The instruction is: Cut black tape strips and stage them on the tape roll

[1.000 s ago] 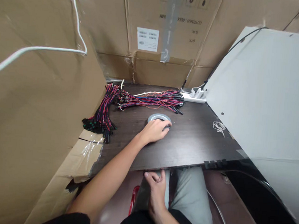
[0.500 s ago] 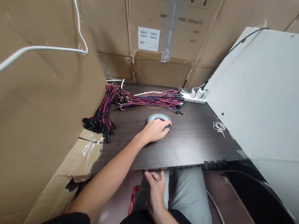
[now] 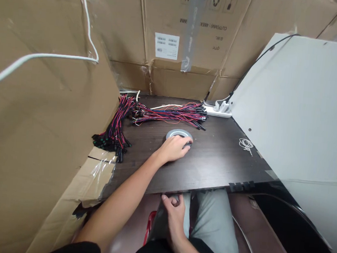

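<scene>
My left hand [image 3: 172, 148] lies on the dark wooden tabletop [image 3: 212, 162], its fingers curled over the near side of a flat grey ring [image 3: 179, 134]. My right hand [image 3: 175, 213] sits below the table's front edge, on my grey trouser leg [image 3: 215, 225]. Its fingers are curled in, and I cannot see whether anything is inside them. Behind the ring lies a bundle of red, blue and black wires [image 3: 169, 114] with black plugs. A second wire bundle [image 3: 116, 126] runs down the table's left side.
Cardboard boxes [image 3: 38, 131] wall in the left and back. A white panel [image 3: 299, 110] stands on the right, with a white power strip [image 3: 218, 109] at its foot. A small coil of white wire [image 3: 246, 143] lies near it. A white cable [image 3: 45, 56] crosses the left box.
The view has tilted slightly. My right hand has crept a little up towards the table's edge. My left hand stays on the grey ring.
</scene>
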`<action>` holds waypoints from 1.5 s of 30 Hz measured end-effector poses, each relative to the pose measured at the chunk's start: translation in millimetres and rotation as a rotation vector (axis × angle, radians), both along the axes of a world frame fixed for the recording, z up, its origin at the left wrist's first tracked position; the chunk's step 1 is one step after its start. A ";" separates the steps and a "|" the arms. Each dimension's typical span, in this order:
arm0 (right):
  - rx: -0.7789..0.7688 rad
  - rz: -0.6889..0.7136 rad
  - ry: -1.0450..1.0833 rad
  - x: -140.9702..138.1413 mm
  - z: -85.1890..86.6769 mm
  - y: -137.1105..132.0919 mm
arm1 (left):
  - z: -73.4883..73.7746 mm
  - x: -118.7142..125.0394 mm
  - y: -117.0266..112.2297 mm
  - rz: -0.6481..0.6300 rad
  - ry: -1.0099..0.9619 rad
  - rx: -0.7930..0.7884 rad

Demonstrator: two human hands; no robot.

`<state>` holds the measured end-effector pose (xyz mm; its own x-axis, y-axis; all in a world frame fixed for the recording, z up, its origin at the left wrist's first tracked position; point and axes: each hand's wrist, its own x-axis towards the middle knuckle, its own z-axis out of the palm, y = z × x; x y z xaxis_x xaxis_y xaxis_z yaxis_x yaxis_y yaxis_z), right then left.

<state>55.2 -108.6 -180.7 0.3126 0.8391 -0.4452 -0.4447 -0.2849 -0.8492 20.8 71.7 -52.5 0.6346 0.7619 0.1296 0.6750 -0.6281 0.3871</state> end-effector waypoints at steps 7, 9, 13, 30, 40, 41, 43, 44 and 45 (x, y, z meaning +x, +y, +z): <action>0.044 -0.011 -0.014 -0.3 -4.0 0.9 | -0.4 0.5 0.8 0.008 0.000 0.001; 0.043 -0.016 -0.028 -1.4 -4.9 1.5 | -0.5 0.6 1.0 0.009 -0.004 0.001; 0.022 -0.023 -0.042 -3.0 -5.2 2.6 | -0.2 0.6 1.0 0.011 -0.003 -0.004; 0.013 0.008 0.030 7.8 7.1 3.4 | -0.5 -0.3 0.6 0.010 -0.068 -0.029; 0.022 0.080 0.042 63.2 61.1 -15.0 | 2.3 2.2 1.2 -0.011 -0.818 -0.602; 0.155 0.037 -0.128 73.2 75.0 -4.8 | 2.7 3.0 0.7 -0.033 -0.867 -0.668; 0.423 -0.062 -0.493 91.8 101.3 24.3 | 3.8 4.6 -0.9 -0.060 -0.931 -0.763; 0.537 -0.091 -0.646 99.5 111.9 41.3 | 4.6 5.2 -1.8 -0.063 -0.948 -0.791; 0.616 -0.080 -0.766 105.7 120.2 58.3 | 5.6 5.6 -2.7 -0.059 -0.960 -0.806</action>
